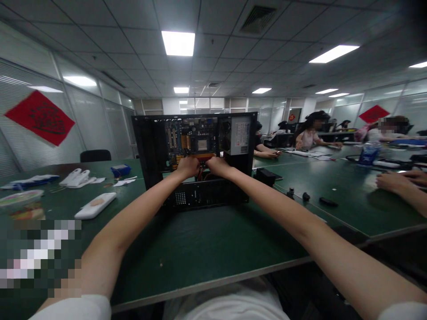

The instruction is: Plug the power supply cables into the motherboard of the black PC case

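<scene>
Black open computer case (195, 195) upright on green table (200, 249); left hand (187, 167), right hand (216, 166) both closed inside near motherboard (193, 142), grip contents hidden; best worked gently, wrists steady.

A grid ceiling (140, 26) of pale tiles carries bright panel lights (178, 42) and a vent (257, 18). Glass partitions with blinds (90, 120) line the left wall and the far end; red paper squares (39, 117) hang on them (one on each side). Green tables (333, 186) fill the room, with a black chair (95, 155) at the left wall.
</scene>
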Tool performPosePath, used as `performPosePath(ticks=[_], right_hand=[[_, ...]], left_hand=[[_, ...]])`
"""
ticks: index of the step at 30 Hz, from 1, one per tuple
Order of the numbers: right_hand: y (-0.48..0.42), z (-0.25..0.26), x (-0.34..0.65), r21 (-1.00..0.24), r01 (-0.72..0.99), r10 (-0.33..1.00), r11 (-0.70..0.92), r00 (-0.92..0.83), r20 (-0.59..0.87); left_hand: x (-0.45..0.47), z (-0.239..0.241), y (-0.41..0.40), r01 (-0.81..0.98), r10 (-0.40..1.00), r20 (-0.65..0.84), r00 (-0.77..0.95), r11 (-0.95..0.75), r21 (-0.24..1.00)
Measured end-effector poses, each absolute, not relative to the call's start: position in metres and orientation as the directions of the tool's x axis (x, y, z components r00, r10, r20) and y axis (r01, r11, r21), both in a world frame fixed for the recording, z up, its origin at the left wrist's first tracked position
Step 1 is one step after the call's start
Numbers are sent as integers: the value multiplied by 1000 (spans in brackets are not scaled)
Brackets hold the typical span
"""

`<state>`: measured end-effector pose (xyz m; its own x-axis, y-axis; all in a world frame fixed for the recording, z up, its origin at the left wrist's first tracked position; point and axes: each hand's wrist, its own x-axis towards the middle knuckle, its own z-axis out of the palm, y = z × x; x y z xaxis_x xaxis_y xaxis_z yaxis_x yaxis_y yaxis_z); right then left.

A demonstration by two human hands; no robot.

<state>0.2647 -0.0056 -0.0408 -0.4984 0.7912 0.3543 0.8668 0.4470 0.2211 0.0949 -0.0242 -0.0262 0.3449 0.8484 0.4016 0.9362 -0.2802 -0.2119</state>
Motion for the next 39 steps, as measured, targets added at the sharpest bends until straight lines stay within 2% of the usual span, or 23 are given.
performPosePath(ticks=[10, 19, 25, 33, 36, 39], right_hand=[[-4, -43, 267, 211, 869, 792, 447, -494, 359], [-7, -46, 269, 182, 864, 784, 470, -503, 364], [-11, -48, 271, 161, 864, 787, 477, -502, 359], [-13, -49, 273, 157, 870, 797, 468, -492, 350], [-14, -48, 273, 162, 867, 792, 471, -497, 354], [-20, -41, 273, 185, 869, 771, 458, -492, 404]], left_hand=[[92, -28, -24, 931, 852, 377, 364, -324, -166], [90, -30, -31, 922, 845, 371, 385, -334, -195], [86, -32, -31, 866, 803, 328, 498, -435, -248], [81, -36, -28, 839, 797, 276, 537, -473, -268], [78, -33, -34, 837, 786, 296, 543, -478, -267], [80, -24, -48, 853, 762, 386, 521, -489, -185]])
